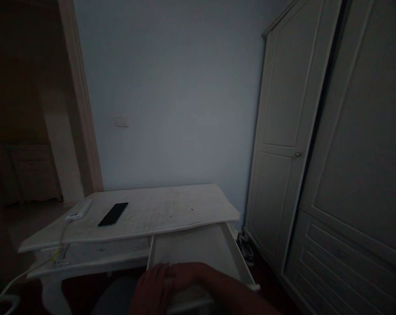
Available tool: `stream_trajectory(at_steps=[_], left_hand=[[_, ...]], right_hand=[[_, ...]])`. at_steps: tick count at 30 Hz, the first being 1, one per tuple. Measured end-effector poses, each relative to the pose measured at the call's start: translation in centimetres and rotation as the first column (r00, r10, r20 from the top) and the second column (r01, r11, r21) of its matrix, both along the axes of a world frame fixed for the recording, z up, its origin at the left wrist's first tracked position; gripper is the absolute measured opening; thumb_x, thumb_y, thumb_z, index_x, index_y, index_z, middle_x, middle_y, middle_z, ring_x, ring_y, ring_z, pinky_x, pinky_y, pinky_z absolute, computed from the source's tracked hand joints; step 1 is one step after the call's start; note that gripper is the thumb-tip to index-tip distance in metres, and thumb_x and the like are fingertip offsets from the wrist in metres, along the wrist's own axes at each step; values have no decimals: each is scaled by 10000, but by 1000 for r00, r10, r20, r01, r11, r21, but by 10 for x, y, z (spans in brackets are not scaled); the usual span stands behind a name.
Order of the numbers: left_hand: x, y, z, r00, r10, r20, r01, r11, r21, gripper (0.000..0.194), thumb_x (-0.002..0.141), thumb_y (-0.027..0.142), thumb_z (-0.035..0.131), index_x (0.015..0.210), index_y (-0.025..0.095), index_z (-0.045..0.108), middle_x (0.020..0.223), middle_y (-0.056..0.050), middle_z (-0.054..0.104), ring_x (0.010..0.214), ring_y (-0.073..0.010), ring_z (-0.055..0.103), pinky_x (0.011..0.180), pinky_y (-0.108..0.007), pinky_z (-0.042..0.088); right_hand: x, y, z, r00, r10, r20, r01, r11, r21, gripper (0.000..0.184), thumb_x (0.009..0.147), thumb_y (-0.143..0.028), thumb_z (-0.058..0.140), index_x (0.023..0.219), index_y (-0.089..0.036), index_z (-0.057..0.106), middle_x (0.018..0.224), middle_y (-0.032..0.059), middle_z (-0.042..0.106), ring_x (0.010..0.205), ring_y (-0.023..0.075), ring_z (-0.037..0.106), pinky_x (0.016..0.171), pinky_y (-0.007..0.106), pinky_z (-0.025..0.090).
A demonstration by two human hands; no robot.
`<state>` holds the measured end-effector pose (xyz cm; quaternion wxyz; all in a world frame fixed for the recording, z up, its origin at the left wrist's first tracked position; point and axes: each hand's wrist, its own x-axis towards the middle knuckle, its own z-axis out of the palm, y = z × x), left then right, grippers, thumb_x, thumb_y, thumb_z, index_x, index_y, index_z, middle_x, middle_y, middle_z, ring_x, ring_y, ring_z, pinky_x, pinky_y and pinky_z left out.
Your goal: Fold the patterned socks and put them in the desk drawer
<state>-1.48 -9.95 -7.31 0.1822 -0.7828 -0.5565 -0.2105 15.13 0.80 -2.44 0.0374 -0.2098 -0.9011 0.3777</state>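
A white drawer [198, 245] stands pulled out from the right part of the white desk [171, 201]. My left hand [152, 286] is at the drawer's left wall and covers its front part, fingers close together and curled. From the right, my right hand [184, 275] reaches across the drawer with its fingers bent against my left hand. The two hands touch. Dim light and the overlap hide what, if anything, lies in their fingers. The visible part of the drawer's inside is plain white.
A black phone [113, 214] and a white power strip [79, 210] with a cable lie on the desk's left half. A wardrobe [276, 153] rises at right, with shoes [246, 249] on the floor beside it. A doorway opens at left.
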Motion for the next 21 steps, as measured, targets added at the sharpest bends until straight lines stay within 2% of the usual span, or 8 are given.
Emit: stream_trajectory(at_steps=[3, 5, 7, 10, 13, 15, 17, 21], left_hand=[[8, -5, 4, 998, -32, -63, 22, 989, -148, 345, 1032, 232, 463, 1226, 297, 740, 1234, -68, 785, 1167, -263, 698, 1112, -496, 478], [13, -8, 5, 993, -62, -98, 39, 975, -219, 376, 992, 140, 457, 1134, 296, 769, 1141, -66, 800, 1104, -270, 712, 1132, -572, 441], [16, -9, 7, 992, -75, -106, 44, 962, -270, 382, 1005, 136, 434, 1082, 269, 783, 1054, -86, 806, 1037, -281, 732, 1100, -606, 457], [15, -9, 12, 985, -124, -118, 78, 940, -333, 418, 1055, 187, 375, 1125, 263, 780, 978, -105, 805, 936, -286, 755, 1014, -590, 516], [10, -9, 16, 970, -190, -150, 124, 922, -368, 442, 1048, 170, 361, 1218, 282, 753, 962, -104, 805, 885, -284, 764, 959, -572, 544], [7, -9, 16, 963, -203, -178, 128, 923, -363, 463, 1039, 140, 352, 1241, 280, 744, 970, -107, 808, 878, -284, 770, 929, -560, 563], [7, -9, 16, 957, -203, -205, 125, 933, -337, 492, 1027, 105, 342, 1275, 281, 730, 1003, -106, 813, 892, -284, 778, 910, -554, 582], [11, -10, 11, 978, -163, -126, 125, 955, -270, 452, 1049, 138, 345, 1170, 274, 759, 1015, -90, 823, 910, -270, 791, 921, -512, 606]], right_hand=[[60, 5, 7, 979, 38, 201, -51, 997, 63, 540, 794, -396, 825, 1307, -280, 704, 1321, 33, 729, 1215, 288, 688, 1060, 381, 502], [104, 6, 11, 951, 11, 310, -57, 989, 139, 642, 749, -370, 855, 1361, -303, 671, 1359, 42, 706, 1241, 312, 677, 1056, 399, 501], [139, 6, 14, 922, -151, 356, 60, 965, 254, 760, 689, -331, 885, 1405, -291, 633, 1374, 88, 685, 1224, 348, 679, 1008, 419, 523], [162, 7, 12, 845, -477, 240, 351, 836, 422, 772, 725, -272, 833, 1451, -243, 571, 1421, 160, 636, 1262, 373, 646, 1002, 436, 518], [143, 14, 9, 781, -618, 92, 511, 716, 475, 622, 859, -250, 682, 1458, -193, 524, 1496, 209, 561, 1358, 369, 566, 1070, 467, 469], [111, 20, 7, 763, -644, 50, 549, 687, 476, 589, 881, -278, 658, 1441, -169, 511, 1476, 233, 558, 1340, 382, 564, 1055, 492, 473], [68, 25, 5, 777, -629, 31, 543, 694, 473, 612, 858, -318, 698, 1422, -167, 513, 1447, 241, 573, 1308, 397, 576, 1028, 516, 489], [-16, 17, -4, 870, -491, 39, 418, 778, 469, 711, 757, -388, 818, 1389, -218, 540, 1423, 202, 606, 1300, 407, 577, 1025, 551, 499]])
